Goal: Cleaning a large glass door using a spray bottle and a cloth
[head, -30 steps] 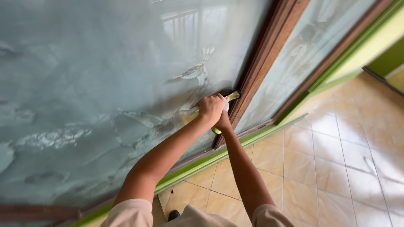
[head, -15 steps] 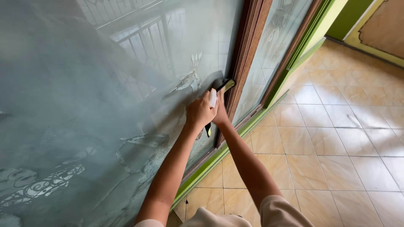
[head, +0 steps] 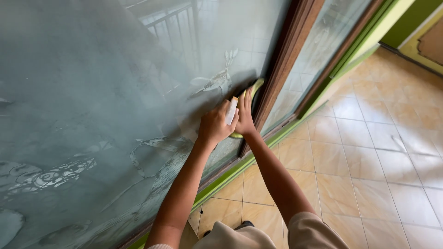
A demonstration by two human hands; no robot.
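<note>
Left hand fingers curl around a white handle; right hand, fingers pressed together, flattens the yellow-green squeegee against etched glass, its wooden frame at two o'clock.

bright daylight floods in from the right — sheen on the floor tiles, pale railing reflections on the frosted glass; left edge soft, slightly smeared.

left hand: fist closed, arm outstretched | right hand: fingers flat, extended, arm outstretched
</note>
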